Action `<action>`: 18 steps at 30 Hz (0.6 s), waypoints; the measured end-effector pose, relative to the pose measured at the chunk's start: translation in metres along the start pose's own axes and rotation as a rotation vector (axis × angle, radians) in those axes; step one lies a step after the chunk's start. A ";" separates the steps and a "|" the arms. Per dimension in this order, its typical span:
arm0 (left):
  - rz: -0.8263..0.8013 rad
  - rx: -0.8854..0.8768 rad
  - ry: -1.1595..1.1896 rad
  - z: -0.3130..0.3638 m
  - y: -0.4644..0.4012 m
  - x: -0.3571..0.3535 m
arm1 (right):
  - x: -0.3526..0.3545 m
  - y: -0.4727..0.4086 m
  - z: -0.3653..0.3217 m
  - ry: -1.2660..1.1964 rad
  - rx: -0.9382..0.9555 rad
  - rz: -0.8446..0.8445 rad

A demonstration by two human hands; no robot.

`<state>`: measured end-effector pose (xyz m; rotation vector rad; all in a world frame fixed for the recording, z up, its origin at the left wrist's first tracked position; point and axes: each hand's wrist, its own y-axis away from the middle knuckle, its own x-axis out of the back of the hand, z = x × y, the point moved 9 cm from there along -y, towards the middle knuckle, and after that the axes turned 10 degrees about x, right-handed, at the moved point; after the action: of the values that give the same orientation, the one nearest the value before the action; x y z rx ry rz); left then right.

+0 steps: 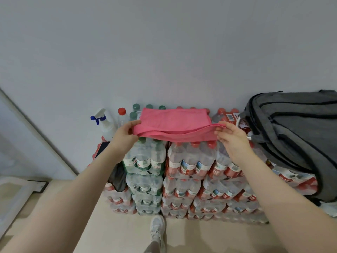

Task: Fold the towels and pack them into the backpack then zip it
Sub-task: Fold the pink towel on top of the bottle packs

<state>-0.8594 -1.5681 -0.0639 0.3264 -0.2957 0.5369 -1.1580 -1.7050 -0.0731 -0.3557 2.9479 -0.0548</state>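
Holding: pink towel [175, 125], folded over, lifted just above the stacked water-bottle packs [184, 167].
Left hand [125, 134]: pinching towel's left end.
Right hand [231, 137]: pinching towel's right corner between thumb and fingers.
Backpack [295, 132]: grey, lying on the packs, right of towel, unzipped.
Spray bottle [105, 123]: left of towel, against wall.

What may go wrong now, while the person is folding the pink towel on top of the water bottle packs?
1. The pink towel is pinched only at its near corners by the left hand and the right hand; a slip would probably undo the fold.
2. It lies on uneven bottle caps, so the fold may come out crooked.
3. The spray bottle stands beside the left hand; a sideways move might knock it.
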 end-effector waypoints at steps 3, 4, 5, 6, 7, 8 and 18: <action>0.038 -0.113 -0.324 0.023 -0.021 0.000 | 0.008 -0.027 -0.005 0.257 0.034 0.070; 0.040 -0.135 -0.392 0.028 -0.029 -0.002 | 0.010 -0.038 -0.005 0.292 0.048 0.097; 0.039 -0.150 -0.438 0.032 -0.040 -0.003 | 0.011 -0.049 -0.005 0.318 0.062 0.117; 0.042 -0.164 -0.473 0.036 -0.051 -0.003 | 0.011 -0.061 -0.004 0.340 0.071 0.129; 0.048 -0.179 -0.508 0.039 -0.064 -0.004 | 0.011 -0.072 -0.002 0.353 0.070 0.140; 0.055 -0.197 -0.546 0.044 -0.076 -0.005 | 0.011 -0.084 0.001 0.352 0.062 0.148; -0.137 0.052 -0.751 0.022 -0.186 -0.029 | -0.017 -0.174 0.057 0.600 -0.148 0.058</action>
<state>-0.7869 -1.7397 -0.0962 0.5902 -0.9778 0.2676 -1.0912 -1.8709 -0.1167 -0.3159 3.5675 0.0806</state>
